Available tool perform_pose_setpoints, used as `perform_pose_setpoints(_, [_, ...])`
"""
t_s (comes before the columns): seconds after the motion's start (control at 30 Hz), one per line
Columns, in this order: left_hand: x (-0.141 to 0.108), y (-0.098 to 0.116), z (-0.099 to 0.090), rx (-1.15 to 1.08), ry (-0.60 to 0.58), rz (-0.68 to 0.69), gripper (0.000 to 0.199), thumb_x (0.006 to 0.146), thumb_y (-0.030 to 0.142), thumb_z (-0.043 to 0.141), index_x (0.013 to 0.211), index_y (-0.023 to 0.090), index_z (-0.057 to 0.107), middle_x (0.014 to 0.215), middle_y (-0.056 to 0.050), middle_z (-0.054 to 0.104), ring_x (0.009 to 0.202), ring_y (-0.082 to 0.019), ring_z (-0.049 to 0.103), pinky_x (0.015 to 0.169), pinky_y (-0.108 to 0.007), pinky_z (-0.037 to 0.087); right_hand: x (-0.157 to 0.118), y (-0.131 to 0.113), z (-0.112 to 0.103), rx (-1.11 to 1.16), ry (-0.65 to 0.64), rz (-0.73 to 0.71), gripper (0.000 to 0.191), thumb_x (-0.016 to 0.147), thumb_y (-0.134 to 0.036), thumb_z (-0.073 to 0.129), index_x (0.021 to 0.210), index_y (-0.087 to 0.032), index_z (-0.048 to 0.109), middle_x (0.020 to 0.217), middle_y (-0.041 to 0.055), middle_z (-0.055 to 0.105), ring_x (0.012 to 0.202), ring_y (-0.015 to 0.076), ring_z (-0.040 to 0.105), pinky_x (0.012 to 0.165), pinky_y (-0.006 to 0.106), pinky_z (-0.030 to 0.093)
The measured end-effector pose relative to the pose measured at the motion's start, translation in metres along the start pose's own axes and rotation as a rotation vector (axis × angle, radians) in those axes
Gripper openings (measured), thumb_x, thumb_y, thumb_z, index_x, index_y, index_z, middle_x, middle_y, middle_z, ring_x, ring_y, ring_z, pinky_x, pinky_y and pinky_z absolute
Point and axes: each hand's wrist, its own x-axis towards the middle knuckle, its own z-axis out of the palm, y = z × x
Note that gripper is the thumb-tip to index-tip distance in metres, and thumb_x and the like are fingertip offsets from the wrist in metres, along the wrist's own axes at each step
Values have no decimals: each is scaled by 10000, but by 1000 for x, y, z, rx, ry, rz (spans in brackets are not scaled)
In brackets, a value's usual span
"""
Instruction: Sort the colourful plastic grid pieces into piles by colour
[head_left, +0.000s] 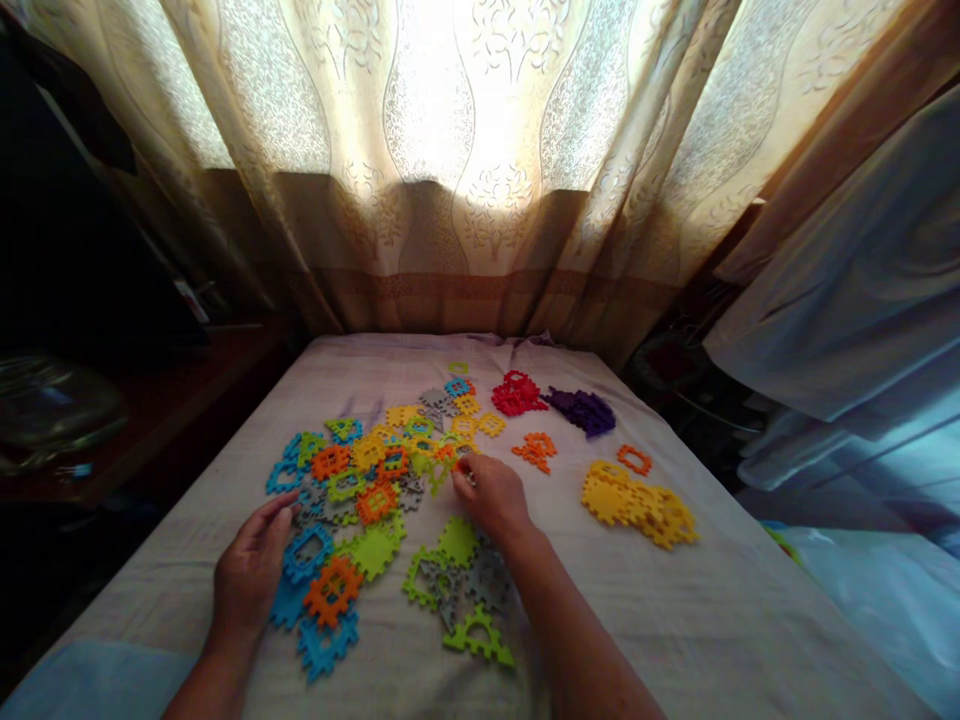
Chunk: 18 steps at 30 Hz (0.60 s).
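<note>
A mixed pile of interlocking plastic building pieces (371, 450) lies on the bed-like surface, in blue, orange, green, yellow and grey. At its left edge is my left hand (251, 560), fingers stretched out beside a grey piece (310, 498); no held piece shows. My right hand (491, 490) is closed at the pile's right side, its fingertips pinched on what looks like an orange piece (462, 465), mostly hidden by the fingers. Nearer to me, under the right forearm, lies a group of green pieces (480, 638) and grey pieces (487, 580).
Separate heaps of red pieces (516, 393), purple pieces (581, 411), orange pieces (535, 452) and yellow pieces (637, 505) lie to the right. One orange frame (634, 460) sits above the yellow heap. A curtain (435, 230) hangs behind the pale sheet (300, 370). White cloth (847, 270) hangs at right.
</note>
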Motion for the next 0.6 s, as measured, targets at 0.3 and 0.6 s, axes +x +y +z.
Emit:
perform_pose_setpoints(0.3, [-1, 5, -1, 52, 15, 11, 473, 690, 589, 547, 994, 258, 696, 938, -41, 745, 1024, -295, 669, 967, -443, 512, 6, 30, -15, 119, 119, 128, 177, 867, -293, 570, 979, -250, 700, 882, 4, 738, 766, 144, 648, 664, 238, 398])
perform_pose_setpoints(0.6, [2, 0, -3, 73, -1, -1, 475, 704, 602, 541, 1023, 281, 687, 947, -41, 747, 1042, -312, 662, 1000, -483, 481, 3, 93, -32, -73, 208, 429, 267, 920, -326, 510, 1066, -205, 697, 1051, 83, 715, 965, 218, 645, 778, 305, 453])
